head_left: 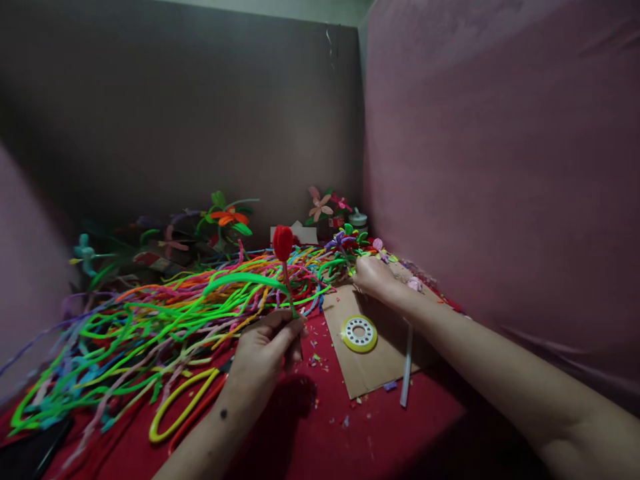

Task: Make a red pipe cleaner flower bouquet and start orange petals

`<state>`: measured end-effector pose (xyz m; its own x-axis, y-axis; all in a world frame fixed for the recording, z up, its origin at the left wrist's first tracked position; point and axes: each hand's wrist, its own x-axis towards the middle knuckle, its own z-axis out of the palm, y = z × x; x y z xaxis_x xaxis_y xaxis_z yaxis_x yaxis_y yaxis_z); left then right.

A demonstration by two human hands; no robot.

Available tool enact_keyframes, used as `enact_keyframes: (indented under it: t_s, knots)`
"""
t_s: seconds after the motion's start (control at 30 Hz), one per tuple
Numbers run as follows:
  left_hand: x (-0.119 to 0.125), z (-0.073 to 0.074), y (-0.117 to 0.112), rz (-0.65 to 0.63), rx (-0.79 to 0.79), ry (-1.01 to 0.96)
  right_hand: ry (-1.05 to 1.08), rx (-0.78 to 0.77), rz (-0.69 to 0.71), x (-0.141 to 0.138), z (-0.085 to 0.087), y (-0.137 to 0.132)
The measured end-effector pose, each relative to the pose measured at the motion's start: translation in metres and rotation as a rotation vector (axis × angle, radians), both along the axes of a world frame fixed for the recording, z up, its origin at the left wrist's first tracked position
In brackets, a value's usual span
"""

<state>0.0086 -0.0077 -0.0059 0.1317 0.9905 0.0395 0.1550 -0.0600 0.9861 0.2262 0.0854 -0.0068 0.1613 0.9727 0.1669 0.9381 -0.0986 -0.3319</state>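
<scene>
My left hand pinches the stem of a red pipe-cleaner tulip, which stands upright above the fingers. A long green pipe-cleaner leaf curves off leftward from that stem. Over the far part of a cardboard sheet, my right hand is closed, with its fingertips pointing down and mostly hidden; what they hold, if anything, I cannot make out. Close beyond it is a purple pipe-cleaner flower with green pieces. A yellow-rimmed tape roll lies flat on the cardboard, nearer to me.
Loose coloured pipe cleaners cover the left side of the red tabletop. Scissors with a yellow handle lie by my left forearm. A translucent stick rests across the cardboard's edge. Behind are an orange flower and a lidded jar.
</scene>
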Motion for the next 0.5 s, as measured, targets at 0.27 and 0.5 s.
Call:
enact_keyframes:
  t_s: [0.27,0.5]
  knots:
    - [-0.003,0.005,-0.001,0.019,0.068,0.009,0.012,0.090,-0.043,0.007,0.002,0.001]
    - [0.000,0.007,-0.006,0.010,0.055,-0.072,0.202,0.306,0.047,0.011,0.008,-0.020]
